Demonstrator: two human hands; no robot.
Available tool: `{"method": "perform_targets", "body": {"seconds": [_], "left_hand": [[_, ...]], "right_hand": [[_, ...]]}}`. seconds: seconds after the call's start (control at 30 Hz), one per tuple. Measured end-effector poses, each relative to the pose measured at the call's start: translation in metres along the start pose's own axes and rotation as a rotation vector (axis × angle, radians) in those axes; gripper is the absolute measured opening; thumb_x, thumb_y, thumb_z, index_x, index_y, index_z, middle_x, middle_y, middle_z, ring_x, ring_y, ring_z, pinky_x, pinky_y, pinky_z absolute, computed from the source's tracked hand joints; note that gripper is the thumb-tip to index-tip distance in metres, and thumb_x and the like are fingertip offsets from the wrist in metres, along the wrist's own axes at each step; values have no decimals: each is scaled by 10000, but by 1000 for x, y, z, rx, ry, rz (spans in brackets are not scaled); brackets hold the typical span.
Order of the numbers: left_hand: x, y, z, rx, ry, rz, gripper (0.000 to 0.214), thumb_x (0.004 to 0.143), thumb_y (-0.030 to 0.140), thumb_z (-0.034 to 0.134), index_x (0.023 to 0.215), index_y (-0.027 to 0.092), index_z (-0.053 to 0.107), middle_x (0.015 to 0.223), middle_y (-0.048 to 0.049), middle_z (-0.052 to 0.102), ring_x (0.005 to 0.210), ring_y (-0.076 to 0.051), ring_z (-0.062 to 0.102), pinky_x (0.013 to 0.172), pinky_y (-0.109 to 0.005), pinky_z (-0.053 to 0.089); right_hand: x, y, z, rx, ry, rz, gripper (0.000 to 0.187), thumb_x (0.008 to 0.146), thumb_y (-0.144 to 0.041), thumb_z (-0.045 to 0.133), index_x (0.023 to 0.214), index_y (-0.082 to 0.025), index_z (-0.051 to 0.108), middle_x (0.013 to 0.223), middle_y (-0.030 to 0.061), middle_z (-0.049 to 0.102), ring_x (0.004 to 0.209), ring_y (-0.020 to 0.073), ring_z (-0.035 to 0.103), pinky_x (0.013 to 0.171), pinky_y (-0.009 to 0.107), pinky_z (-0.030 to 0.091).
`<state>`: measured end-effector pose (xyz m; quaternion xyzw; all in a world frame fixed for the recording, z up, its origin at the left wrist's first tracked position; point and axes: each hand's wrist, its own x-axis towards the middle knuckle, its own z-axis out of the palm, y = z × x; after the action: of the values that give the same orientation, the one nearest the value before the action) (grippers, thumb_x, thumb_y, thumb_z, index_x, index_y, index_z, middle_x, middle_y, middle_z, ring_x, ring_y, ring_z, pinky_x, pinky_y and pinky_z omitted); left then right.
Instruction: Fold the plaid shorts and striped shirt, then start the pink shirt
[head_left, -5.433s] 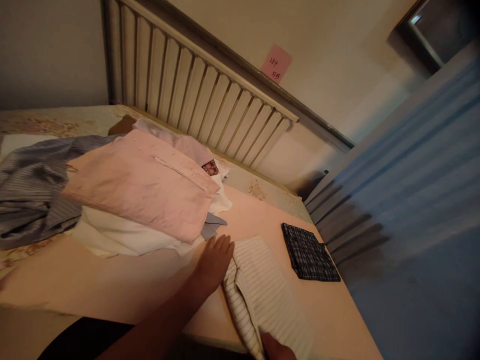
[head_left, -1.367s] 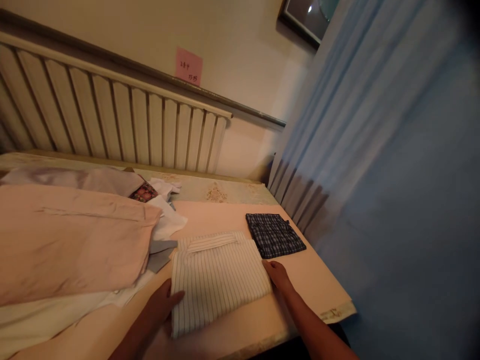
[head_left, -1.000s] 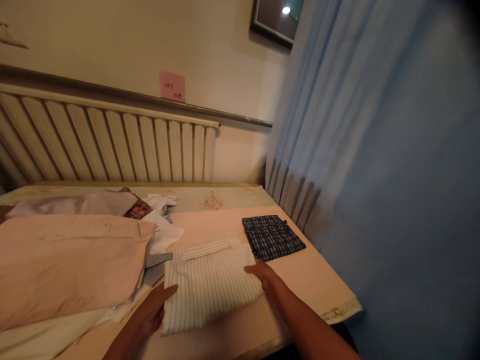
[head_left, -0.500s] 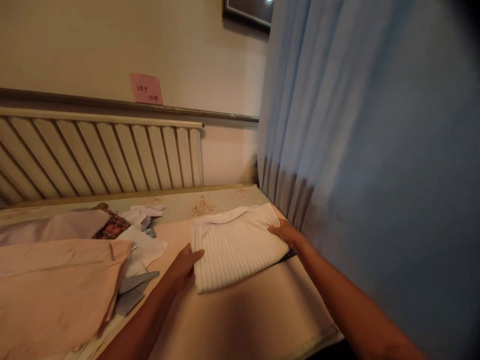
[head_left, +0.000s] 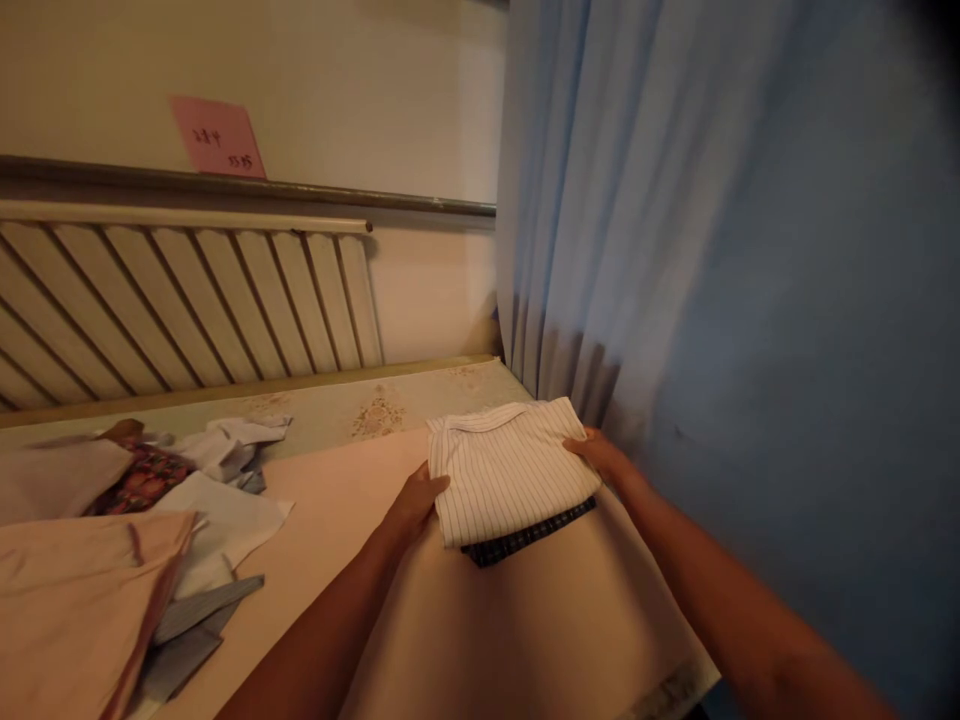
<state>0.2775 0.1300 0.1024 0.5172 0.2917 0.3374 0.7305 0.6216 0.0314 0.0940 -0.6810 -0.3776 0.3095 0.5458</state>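
A folded white garment with thin dark stripes (head_left: 517, 470), likely a shirt, lies between my hands at the far right part of the table. My left hand (head_left: 416, 505) grips its left edge, thumb on top. At the right edge my right hand (head_left: 600, 455) pinches it the same way, with the fingers hidden underneath. Beneath it, a dark checked folded cloth (head_left: 532, 538) shows along the near edge. Both lie over the pale pink table covering (head_left: 322, 500).
On the left are a peach cloth (head_left: 75, 590), white scraps (head_left: 225, 510), grey pieces (head_left: 187, 640) and a floral cloth (head_left: 146, 478). A blue curtain (head_left: 637, 250) hangs close on the right. Behind the table stands a radiator (head_left: 225, 300), below a pink note (head_left: 217, 137).
Both hands have shifted the striped garment a little to the right, relative to the view. More of the dark checked cloth now shows under its near edge. The view has turned slightly right.
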Motion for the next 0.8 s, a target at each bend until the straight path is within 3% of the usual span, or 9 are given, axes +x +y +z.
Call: {"method": "perform_targets", "body": {"seconds": [0.13, 0.37, 0.53, 0.67, 0.8], "left_hand": [[11, -19, -2, -18, 28, -11, 621, 599, 291, 743, 1157, 94, 554, 1002, -126, 690, 853, -221, 633, 726, -292, 473], [22, -79, -4, 14, 153, -138, 570, 597, 269, 728, 1110, 92, 552, 910, -125, 687, 758, -211, 628, 632, -291, 470], [20, -79, -3, 69, 190, -153, 520, 642, 227, 682, 1123, 106, 525, 1033, -161, 667, 809, -208, 636, 656, -290, 492], [14, -74, -2, 162, 200, -166, 479, 687, 222, 632, 1137, 102, 518, 1077, -178, 657, 789, -213, 650, 620, -294, 499], [10, -71, -1, 345, 272, -156, 442, 715, 220, 622, 1132, 93, 545, 1040, -177, 668, 840, -252, 662, 643, -319, 504]], "right_hand": [[14, 13, -5, -22, 22, 6, 375, 625, -294, 693, 958, -123, 676, 846, 71, 725, 737, 191, 639, 670, 301, 508], [11, 73, 2, -183, 134, 68, 264, 622, -234, 658, 851, -107, 690, 735, 57, 705, 693, 196, 625, 652, 313, 499], [14, 80, 3, -318, 217, 34, 219, 629, -196, 654, 834, -138, 701, 782, 54, 712, 771, 207, 636, 746, 327, 494], [19, 72, 3, -425, 278, -32, 280, 681, -211, 639, 952, -170, 697, 935, 61, 722, 877, 205, 637, 824, 319, 475], [9, 76, 5, -573, 309, -48, 316, 711, -232, 649, 1016, -157, 683, 952, 90, 723, 899, 218, 646, 841, 322, 468]]}}
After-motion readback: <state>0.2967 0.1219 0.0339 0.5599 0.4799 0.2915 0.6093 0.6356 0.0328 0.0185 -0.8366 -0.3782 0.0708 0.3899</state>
